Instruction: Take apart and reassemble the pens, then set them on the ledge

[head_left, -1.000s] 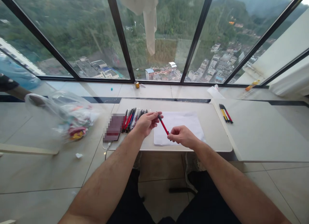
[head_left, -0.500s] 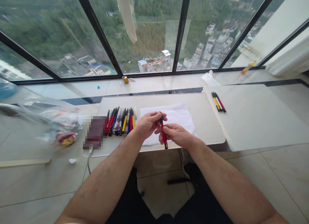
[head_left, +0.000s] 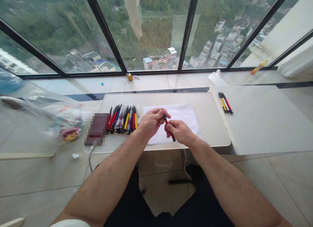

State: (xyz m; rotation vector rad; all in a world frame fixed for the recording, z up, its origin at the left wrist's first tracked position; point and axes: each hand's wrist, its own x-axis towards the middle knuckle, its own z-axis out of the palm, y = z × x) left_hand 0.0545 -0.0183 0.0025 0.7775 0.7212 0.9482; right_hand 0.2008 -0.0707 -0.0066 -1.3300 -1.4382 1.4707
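Between my two hands is a red and black pen, tilted, over white paper. My left hand pinches its black upper end. My right hand has thumb and fingers closed round the red lower barrel. Left of the paper, several pens in red, yellow, blue, black and clear lie side by side in a row. Over on the right-hand board, 3 pens rest next to each other: one yellow, one white and one red, all with black parts.
A blurred-out dark red object with a grey cable sits at the left end of the white table. Farther left are clear plastic bags. A gold can stands by the window. The right board adjoins the table.
The pen has tilted further, its lower end swinging right and up. Both hands have kept their hold on it. The whole view has shifted slightly.
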